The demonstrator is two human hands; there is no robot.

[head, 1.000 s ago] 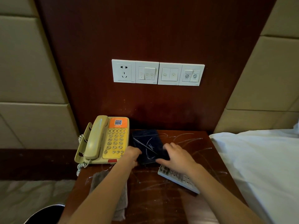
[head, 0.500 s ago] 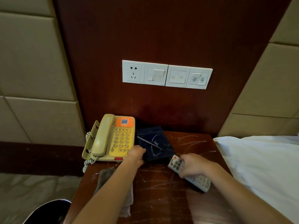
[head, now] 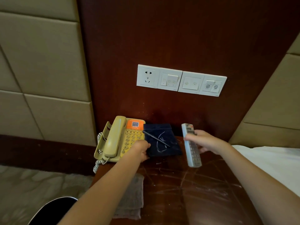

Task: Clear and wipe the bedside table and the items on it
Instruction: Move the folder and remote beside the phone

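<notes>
The dark wooden bedside table [head: 194, 189] carries scratch-like white marks. A cream telephone [head: 116, 140] with an orange QR label sits at its back left. Beside it lies a dark blue pad [head: 162, 140] with a thin pen [head: 155, 138] across it. My left hand [head: 141, 151] grips the pad's near left corner. My right hand [head: 206, 141] holds a grey remote control [head: 190, 145] lifted above the table, its length pointing away from me. A grey cloth [head: 131, 197] lies folded on the table's front left, partly under my left forearm.
A white socket and switch panel [head: 181, 80] is on the wood wall behind the table. White bedding [head: 272, 163] borders the table's right side. A dark round bin [head: 53, 210] stands on the floor at the lower left. Padded beige wall panels flank the wood.
My right hand left the pad, picked the remote up off the table and raised it to the right. My left hand stayed on the pad's corner. The camera shifted left.
</notes>
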